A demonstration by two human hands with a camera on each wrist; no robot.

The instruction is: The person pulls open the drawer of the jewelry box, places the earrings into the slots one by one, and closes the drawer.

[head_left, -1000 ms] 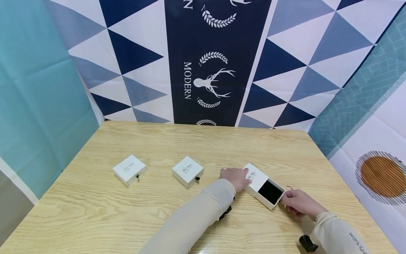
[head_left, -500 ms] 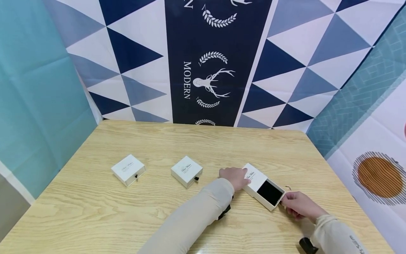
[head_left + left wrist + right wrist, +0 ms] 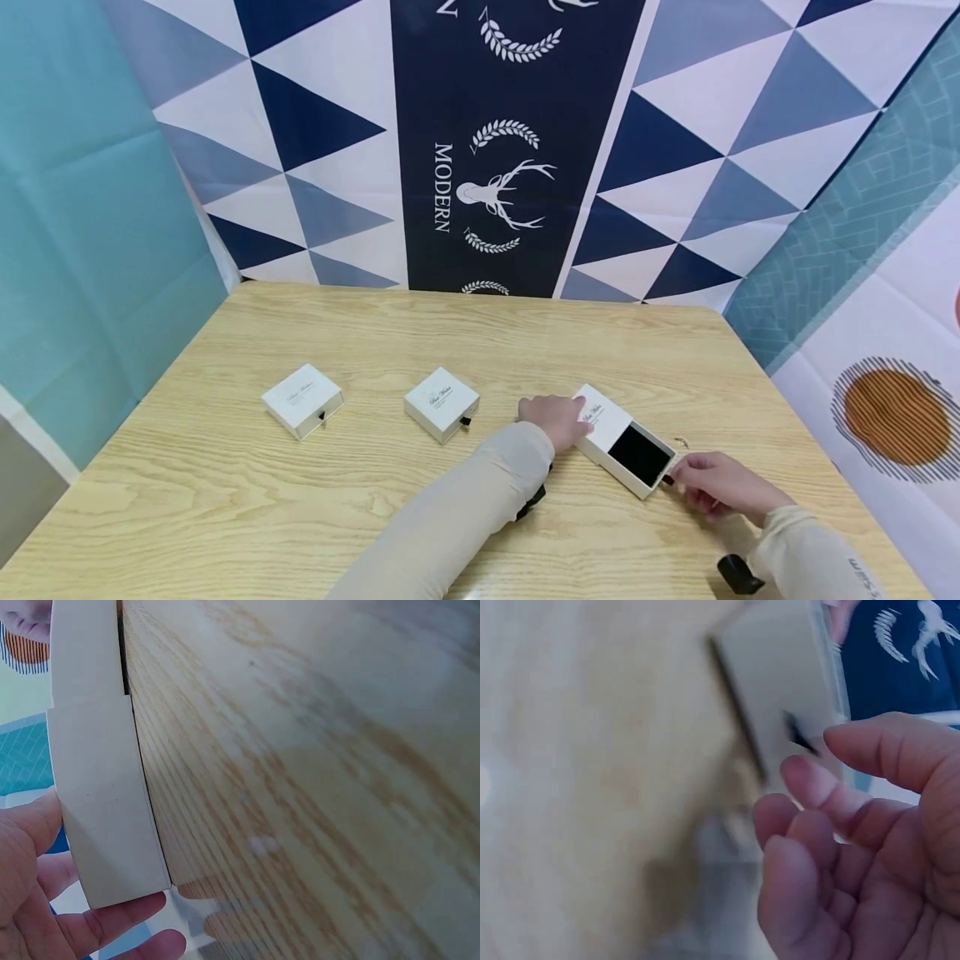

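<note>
A white drawer box (image 3: 609, 423) lies at the right of the table with its tray (image 3: 642, 454) slid partway out, showing a black lining. My left hand (image 3: 555, 421) grips the far end of its sleeve; the left wrist view has thumb and fingers about the sleeve's end (image 3: 112, 810). At the tray's front end hangs a small black pull tab (image 3: 667, 480). Just beside that tab is my right hand (image 3: 723, 486). In the right wrist view its thumb and forefinger stand apart near the tab (image 3: 801, 735), and the hand (image 3: 855, 855) holds nothing.
Two similar white boxes with black tabs, one at left (image 3: 302, 402) and one near the middle (image 3: 442, 404), sit closed on the wooden table (image 3: 337, 517). A small thin brownish thing (image 3: 681, 442) lies behind my right hand. Patterned cloths (image 3: 322, 142) hang around the table.
My right hand has let go of the black tab and moved slightly to the right. The left hand stays on the sleeve, and the tray's opening looks about the same.
</note>
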